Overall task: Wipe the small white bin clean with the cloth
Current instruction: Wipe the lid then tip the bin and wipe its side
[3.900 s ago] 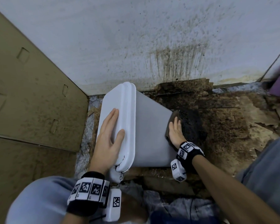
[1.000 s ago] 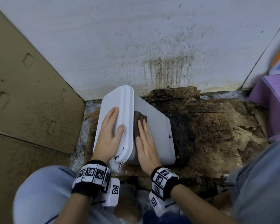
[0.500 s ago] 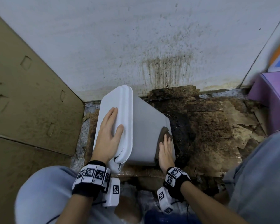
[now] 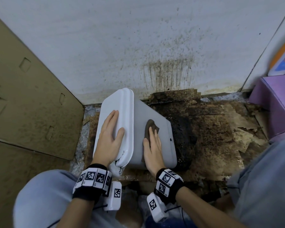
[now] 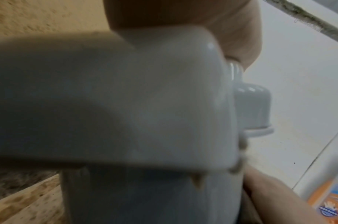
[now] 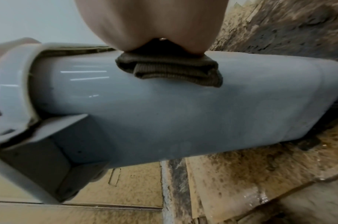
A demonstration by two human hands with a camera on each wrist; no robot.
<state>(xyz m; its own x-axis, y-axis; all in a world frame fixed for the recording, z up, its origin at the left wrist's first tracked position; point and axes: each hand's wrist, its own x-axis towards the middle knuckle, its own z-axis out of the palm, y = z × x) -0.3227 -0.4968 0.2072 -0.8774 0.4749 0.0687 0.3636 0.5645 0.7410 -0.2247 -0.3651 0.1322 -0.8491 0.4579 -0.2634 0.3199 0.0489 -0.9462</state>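
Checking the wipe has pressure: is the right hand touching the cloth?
Touching. The head view shows the right hand lying flat on the brown cloth; the right wrist view shows the cloth squeezed between palm and white bin.

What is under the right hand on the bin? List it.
A folded brown cloth lies under the right hand, pressed flat against the side of the white bin. The bin surface beneath the cloth is covered, so its cleanliness cannot be seen.

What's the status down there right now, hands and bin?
Left hand flat on bin lid, steadying. Right hand pressing brown cloth on side of white bin, which lies tipped over. Nothing blocking; grimy cardboard underneath.
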